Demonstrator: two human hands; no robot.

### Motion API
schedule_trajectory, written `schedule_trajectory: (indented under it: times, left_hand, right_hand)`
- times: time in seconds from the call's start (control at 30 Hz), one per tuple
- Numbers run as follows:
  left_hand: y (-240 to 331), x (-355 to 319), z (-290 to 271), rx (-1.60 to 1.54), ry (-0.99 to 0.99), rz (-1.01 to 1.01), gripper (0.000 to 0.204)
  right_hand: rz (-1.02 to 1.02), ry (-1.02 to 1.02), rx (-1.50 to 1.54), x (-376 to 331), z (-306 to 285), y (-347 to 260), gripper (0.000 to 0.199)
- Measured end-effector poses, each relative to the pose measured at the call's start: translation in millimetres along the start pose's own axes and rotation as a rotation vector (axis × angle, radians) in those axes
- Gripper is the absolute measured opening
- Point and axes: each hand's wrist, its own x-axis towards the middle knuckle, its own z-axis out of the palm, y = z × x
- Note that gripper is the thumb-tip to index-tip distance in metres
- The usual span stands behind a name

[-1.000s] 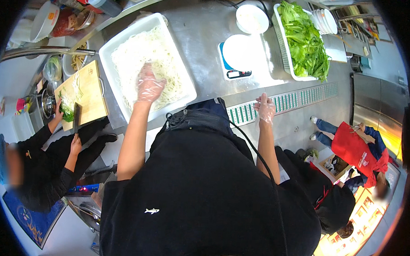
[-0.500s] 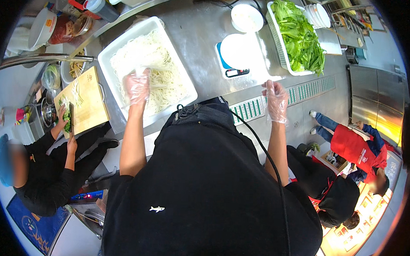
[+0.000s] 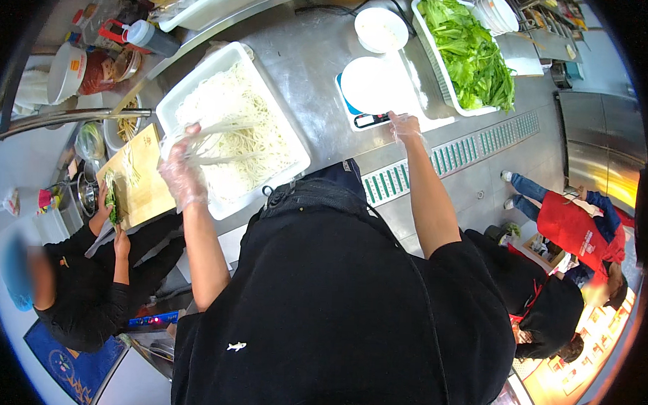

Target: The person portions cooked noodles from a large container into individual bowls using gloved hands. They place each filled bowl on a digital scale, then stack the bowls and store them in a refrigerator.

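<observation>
My left hand (image 3: 182, 170), in a clear glove, is closed on a bunch of white noodles (image 3: 222, 145) and lifts the strands above the white rectangular tub (image 3: 299, 157) that holds the rest. My right hand (image 3: 404, 125), also gloved, rests at the front edge of a small kitchen scale (image 3: 362, 118) with a white plate (image 3: 374, 83) on top. Its fingers are slightly curled with nothing in them.
A white tray of green lettuce (image 3: 472, 50) and a white bowl (image 3: 381, 27) stand beyond the scale on the steel counter (image 3: 320, 109). At the left a person in black cuts greens on a wooden board (image 3: 136, 178). Another person in red crouches at the right (image 3: 573, 225).
My left hand has closed on noodles in the tub and pulled a bunch up. My right hand has risen from the counter's front edge to the scale.
</observation>
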Motion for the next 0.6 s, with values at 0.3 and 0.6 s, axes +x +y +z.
schedule_trajectory:
  times: [0.3,0.6]
  left_hand:
    - [74,17,-11,-0.405,-0.083,0.089,0.017]
    - [168,12,15,-0.441,-0.265,0.198,0.023]
  right_hand:
    - [-0.069,-0.194,-0.46,13,-1,-3,0.06]
    - [-0.028,-0.021,-0.087,32,15,42,0.048]
